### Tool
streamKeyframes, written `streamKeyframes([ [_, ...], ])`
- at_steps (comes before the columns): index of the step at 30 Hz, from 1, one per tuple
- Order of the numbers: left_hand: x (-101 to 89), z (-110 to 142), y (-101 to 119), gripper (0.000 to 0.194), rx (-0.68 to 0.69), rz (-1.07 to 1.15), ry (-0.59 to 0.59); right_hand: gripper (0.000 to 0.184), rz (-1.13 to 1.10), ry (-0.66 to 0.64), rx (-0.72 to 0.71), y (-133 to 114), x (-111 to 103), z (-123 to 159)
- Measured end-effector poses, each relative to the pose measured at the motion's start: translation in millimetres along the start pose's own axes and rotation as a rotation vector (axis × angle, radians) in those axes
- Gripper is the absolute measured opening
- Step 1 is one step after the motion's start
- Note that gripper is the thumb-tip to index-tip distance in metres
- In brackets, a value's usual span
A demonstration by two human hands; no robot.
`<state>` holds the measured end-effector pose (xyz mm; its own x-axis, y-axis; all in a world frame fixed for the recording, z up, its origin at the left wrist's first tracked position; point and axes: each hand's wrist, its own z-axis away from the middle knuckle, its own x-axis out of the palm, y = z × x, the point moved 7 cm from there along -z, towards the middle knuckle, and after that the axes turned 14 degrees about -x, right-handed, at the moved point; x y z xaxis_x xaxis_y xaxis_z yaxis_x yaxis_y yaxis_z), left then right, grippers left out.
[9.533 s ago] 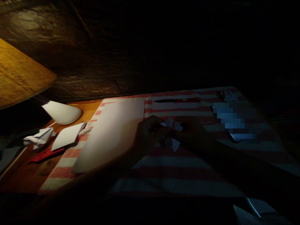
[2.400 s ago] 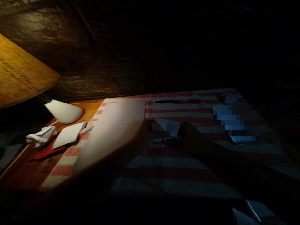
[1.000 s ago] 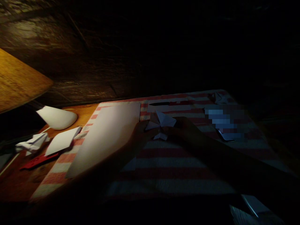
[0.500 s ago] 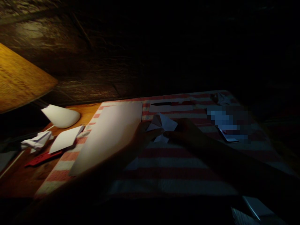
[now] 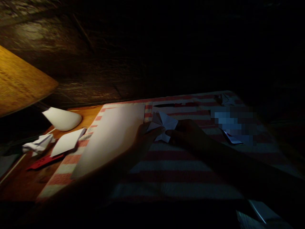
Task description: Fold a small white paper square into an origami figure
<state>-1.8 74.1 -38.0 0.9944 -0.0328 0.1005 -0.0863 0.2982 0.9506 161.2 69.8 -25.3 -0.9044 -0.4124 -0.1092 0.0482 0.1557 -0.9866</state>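
A folded white paper point(image 5: 166, 122), pleated into several pointed flaps, is held between my two hands over a red-and-white striped cloth point(image 5: 166, 173). My left hand point(image 5: 145, 133) grips its left side, the thumb lying near the centre of the folds. On the other side my right hand point(image 5: 184, 132) pinches the right edge, thumb and fingers closed on the paper. Both hands are in deep shadow, so single fingers are hard to make out. Left of them lies a large flat white sheet point(image 5: 114, 136), partly covered by my left forearm.
A knife point(image 5: 166, 105) with a red handle lies behind my hands on white paper. At the left are a lamp point(image 5: 62, 119), a crumpled folded paper point(image 5: 39, 143), a small white pad point(image 5: 68, 142) and a red object point(image 5: 44, 162). A pixelated item point(image 5: 230, 122) lies at right.
The folded paper has shifted slightly up and left in my hands, and its lower flap looks more spread. Both hands keep their hold.
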Motion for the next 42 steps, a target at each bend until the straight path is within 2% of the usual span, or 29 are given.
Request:
streamKeyframes([
  [5,-2.5,-3.5,4.5,0.02,0.045,-0.113,0.027,0.03,-0.005,-0.01,0.008,2.7,-2.4,-0.7],
  [11,4.3,4.2,17.8,0.02,0.069,-0.171,0.012,0.029,-0.007,-0.002,0.058,6.7,-5.1,0.7],
  [16,6.4,4.2,11.4,0.025,-0.022,-0.134,-0.037,0.026,-0.008,-0.066,0.109,9.4,-1.4,2.1],
  [20,6.8,2.3,4.2,0.024,-0.119,-0.086,-0.109,0.03,-0.141,-0.119,0.038,1.3,5.0,1.9],
  [24,13.1,4.6,3.5,0.024,-0.157,-0.119,-0.197,0.03,-0.247,-0.012,-0.058,-5.1,1.6,-0.8],
  [27,15.6,5.7,3.7,0.024,-0.149,-0.213,-0.213,0.032,-0.172,0.083,-0.194,-8.8,-5.9,-2.9],
  [30,16.6,5.7,3.9,0.025,-0.14,-0.28,-0.217,0.04,-0.024,0.123,-0.299,-12.0,-10.8,-2.2],
  [37,21.0,7.8,16.3,0.021,-0.049,-0.284,-0.162,0.015,-0.05,0.062,-0.226,-12.9,-6.8,0.5],
  [40,19.7,8.0,16.7,0.019,-0.07,-0.292,-0.137,0.012,-0.072,0.049,-0.182,-12.5,-5.2,0.9],
  [42,20.1,8.5,17.7,0.017,-0.066,-0.285,-0.162,0.013,-0.061,0.042,-0.194,-13.6,-4.9,0.6],
])
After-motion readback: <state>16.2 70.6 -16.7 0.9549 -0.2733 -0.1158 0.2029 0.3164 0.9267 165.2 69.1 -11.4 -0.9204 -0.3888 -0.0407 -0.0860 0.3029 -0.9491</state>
